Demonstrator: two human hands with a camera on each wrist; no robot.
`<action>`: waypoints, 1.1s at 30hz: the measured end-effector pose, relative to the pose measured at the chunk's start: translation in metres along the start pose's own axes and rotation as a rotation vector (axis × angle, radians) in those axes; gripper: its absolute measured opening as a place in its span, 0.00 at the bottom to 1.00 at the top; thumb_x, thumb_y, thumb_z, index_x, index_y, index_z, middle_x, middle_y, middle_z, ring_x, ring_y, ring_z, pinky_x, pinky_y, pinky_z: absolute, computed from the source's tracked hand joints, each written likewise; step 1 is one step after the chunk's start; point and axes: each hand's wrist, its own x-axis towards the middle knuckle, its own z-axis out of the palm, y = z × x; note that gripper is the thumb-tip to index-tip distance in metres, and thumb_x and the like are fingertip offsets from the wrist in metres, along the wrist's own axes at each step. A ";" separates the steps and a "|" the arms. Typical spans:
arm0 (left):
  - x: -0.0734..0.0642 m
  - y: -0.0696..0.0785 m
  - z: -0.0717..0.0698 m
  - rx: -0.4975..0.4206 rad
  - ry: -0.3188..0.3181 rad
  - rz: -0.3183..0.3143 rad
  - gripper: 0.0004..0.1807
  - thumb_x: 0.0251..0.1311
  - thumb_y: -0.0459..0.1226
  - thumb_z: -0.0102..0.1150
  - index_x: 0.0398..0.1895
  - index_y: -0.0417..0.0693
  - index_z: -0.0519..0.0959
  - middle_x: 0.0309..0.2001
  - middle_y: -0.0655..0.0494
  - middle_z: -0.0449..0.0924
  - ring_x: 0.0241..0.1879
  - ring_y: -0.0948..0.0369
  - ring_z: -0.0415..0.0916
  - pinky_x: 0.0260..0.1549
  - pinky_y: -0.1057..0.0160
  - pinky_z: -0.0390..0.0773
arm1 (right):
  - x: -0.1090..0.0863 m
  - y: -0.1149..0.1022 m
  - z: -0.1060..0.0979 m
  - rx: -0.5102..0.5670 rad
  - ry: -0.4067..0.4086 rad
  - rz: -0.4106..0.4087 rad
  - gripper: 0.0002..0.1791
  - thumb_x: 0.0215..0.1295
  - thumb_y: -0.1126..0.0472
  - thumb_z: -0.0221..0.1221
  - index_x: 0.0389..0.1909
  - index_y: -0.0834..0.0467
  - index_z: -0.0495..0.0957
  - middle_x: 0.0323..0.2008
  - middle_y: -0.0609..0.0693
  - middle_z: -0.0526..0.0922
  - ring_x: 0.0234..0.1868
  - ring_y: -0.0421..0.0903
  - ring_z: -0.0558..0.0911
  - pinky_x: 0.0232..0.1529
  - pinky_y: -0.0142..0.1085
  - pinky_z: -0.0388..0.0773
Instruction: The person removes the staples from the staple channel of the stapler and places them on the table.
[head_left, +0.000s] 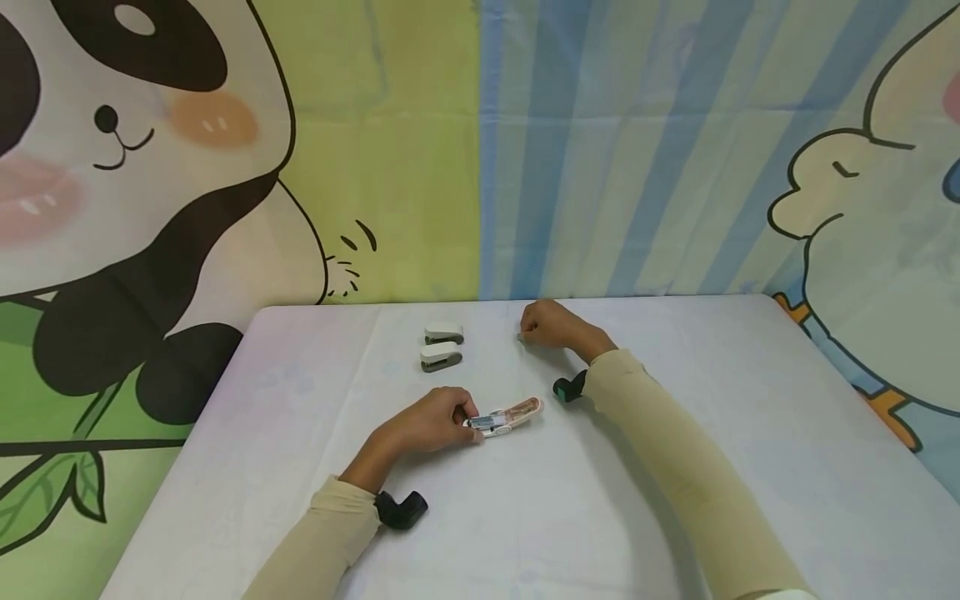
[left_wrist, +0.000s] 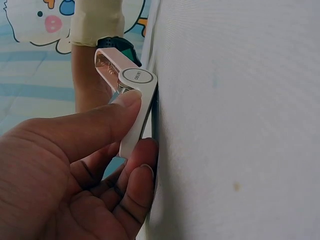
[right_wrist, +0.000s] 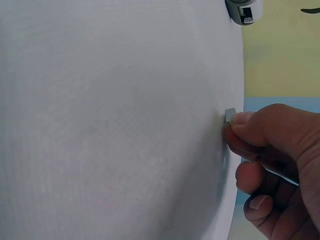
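My left hand (head_left: 431,421) grips a small white and pink stapler (head_left: 517,413) close over the table. The stapler is swung open, its pink lid folded back and its inside facing up. In the left wrist view the thumb presses near the round hinge of this stapler (left_wrist: 137,76), with fingertips under its white end. Farther back and to the right, my right hand (head_left: 551,323) pinches a short strip of staples (right_wrist: 230,114) between thumb and forefinger, right at the tabletop. Its other fingers are curled in.
Two white and grey staplers, a rear one (head_left: 443,333) and a front one (head_left: 441,357), stand side by side left of the right hand. The white-covered table (head_left: 247,492) ends at a cartoon-printed curtain (head_left: 427,167). Black wrist cameras stick out below both sleeves.
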 end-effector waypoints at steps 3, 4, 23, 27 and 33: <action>0.001 -0.001 0.000 0.000 -0.001 -0.003 0.11 0.55 0.37 0.71 0.37 0.46 0.78 0.28 0.58 0.75 0.29 0.63 0.70 0.29 0.63 0.71 | 0.002 0.001 0.000 -0.013 -0.004 0.026 0.06 0.64 0.65 0.62 0.32 0.59 0.87 0.38 0.52 0.83 0.40 0.48 0.79 0.42 0.42 0.75; 0.002 -0.002 0.000 0.000 -0.001 0.000 0.11 0.55 0.37 0.71 0.37 0.46 0.78 0.28 0.58 0.75 0.29 0.62 0.70 0.29 0.63 0.71 | 0.002 0.001 0.001 -0.015 -0.006 0.036 0.05 0.64 0.65 0.62 0.32 0.59 0.87 0.38 0.52 0.83 0.39 0.48 0.79 0.42 0.42 0.75; 0.001 -0.001 0.001 0.003 0.008 0.005 0.11 0.54 0.36 0.71 0.36 0.44 0.78 0.28 0.58 0.74 0.28 0.62 0.70 0.28 0.63 0.71 | -0.025 0.011 0.005 0.112 0.121 0.033 0.04 0.64 0.64 0.64 0.35 0.58 0.87 0.36 0.50 0.83 0.38 0.46 0.79 0.40 0.40 0.76; 0.001 0.000 0.001 -0.001 0.001 0.005 0.11 0.55 0.37 0.71 0.37 0.45 0.78 0.28 0.58 0.74 0.28 0.63 0.70 0.28 0.64 0.71 | -0.037 0.003 -0.001 0.113 0.097 -0.030 0.05 0.65 0.63 0.63 0.37 0.59 0.86 0.36 0.48 0.82 0.36 0.44 0.79 0.39 0.39 0.76; 0.003 0.000 0.000 0.001 0.004 -0.010 0.11 0.54 0.37 0.72 0.35 0.46 0.78 0.27 0.58 0.74 0.28 0.63 0.69 0.28 0.64 0.71 | -0.057 -0.023 -0.009 0.145 0.025 -0.126 0.09 0.69 0.58 0.60 0.41 0.58 0.85 0.36 0.45 0.82 0.31 0.41 0.77 0.33 0.37 0.75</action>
